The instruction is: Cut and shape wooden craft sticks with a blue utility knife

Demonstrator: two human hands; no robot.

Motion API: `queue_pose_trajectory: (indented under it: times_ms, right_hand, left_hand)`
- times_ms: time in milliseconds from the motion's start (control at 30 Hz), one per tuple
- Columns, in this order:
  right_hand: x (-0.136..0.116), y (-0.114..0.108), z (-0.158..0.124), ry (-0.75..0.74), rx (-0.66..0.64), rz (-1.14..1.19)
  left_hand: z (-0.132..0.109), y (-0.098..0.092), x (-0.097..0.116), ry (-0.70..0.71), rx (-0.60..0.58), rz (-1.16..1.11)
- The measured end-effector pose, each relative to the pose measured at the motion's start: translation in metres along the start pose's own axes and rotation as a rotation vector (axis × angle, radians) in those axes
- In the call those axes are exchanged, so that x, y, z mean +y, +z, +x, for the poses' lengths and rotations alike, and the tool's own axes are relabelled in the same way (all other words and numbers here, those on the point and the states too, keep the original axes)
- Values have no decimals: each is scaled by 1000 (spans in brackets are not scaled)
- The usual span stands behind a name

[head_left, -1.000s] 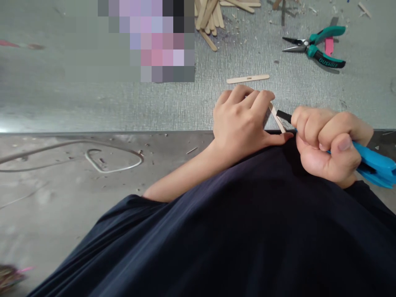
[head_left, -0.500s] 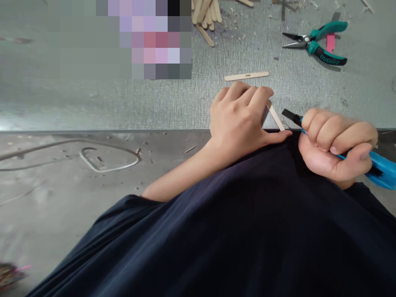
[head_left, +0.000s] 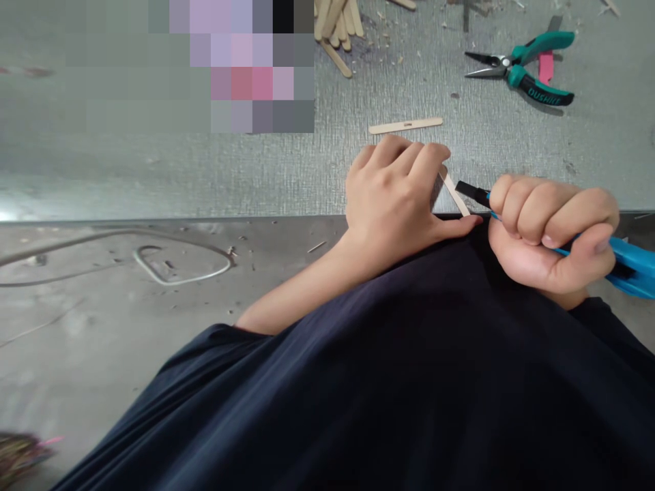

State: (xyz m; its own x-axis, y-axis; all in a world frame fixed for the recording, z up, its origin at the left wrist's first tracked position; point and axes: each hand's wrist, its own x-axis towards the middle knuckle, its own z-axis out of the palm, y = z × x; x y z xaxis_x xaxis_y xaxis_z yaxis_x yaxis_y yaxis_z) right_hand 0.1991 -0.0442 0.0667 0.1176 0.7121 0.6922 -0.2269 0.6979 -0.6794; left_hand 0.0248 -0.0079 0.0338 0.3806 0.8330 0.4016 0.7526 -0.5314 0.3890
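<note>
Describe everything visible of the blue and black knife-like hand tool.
The blue and black knife-like hand tool has a flat, dark, square-ended tip and a glossy, plastic-looking blue body with a dark recess. The right hand wraps its middle, hiding much of it. It slants, tip up and left in the view; its rear runs out of frame. The tip is beside a narrow pale wooden stick; whether they touch is unclear.

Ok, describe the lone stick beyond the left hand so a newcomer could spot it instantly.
At the near edge of the grey table, find the left hand. Just beyond it lies a pale, flat wooden stick. It lies alone, apart from the heaped sticks, with a small dark mark at its middle.
</note>
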Motion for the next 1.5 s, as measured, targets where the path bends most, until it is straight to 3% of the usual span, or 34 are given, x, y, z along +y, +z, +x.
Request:
queue_pose_trajectory:
  times_ms: [233,533,900,1033,1167,1300,1433,1500]
  right_hand:
    - [24,0,6,-225,-32,108]
    - [-4,3,-1,88,27,-26]
    - [-12,11,6,119,4,-47]
    - [-13,16,9,181,51,-56]
    - [-7,16,10,23,23,-2]
    - [3,16,10,21,39,-36]
    - [16,17,11,-200,28,40]
    - [19,18,11,-225,17,40]
  left_hand:
    - [1,-1,1,18,34,45]
    - [1,0,1,16,27,46]
    - [0,1,0,-4,-15,-58]
    - [1,5,0,-35,-8,-64]
    - [1,6,1,-21,42,-49]
    - [1,5,4,-38,49,-17]
    - [2,4,5,-21,67,41]
    - [3,3,5,-9,79,53]
